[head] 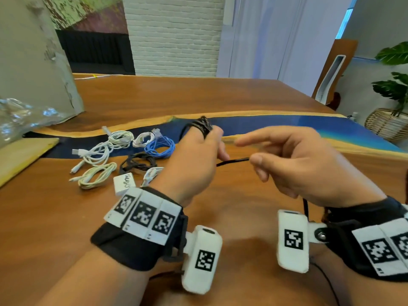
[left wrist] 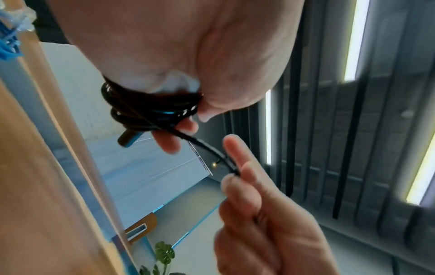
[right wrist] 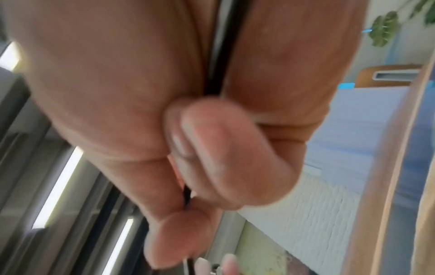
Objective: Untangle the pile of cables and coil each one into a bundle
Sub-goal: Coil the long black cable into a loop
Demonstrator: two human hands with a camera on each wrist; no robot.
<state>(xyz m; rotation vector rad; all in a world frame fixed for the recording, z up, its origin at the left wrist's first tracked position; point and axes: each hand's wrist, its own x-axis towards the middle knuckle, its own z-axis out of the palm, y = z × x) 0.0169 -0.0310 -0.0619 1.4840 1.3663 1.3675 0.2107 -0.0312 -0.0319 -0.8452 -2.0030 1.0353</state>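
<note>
Wound in several turns around the curled fingers of the left hand (head: 194,155), the black cable (head: 233,161) is pinched between thumb and fingertips of the right hand (head: 295,164), above the table (head: 231,100).

The head view looks forward and down from above both hands at the counter (head: 242,96). Each wrist view looks up along its palm, very near, at the ceiling. All three share the black cable (head: 233,161) between the hands.

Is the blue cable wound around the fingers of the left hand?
No, the black cable is wound around the left hand fingers; the blue cable lies coiled on the table.
</note>
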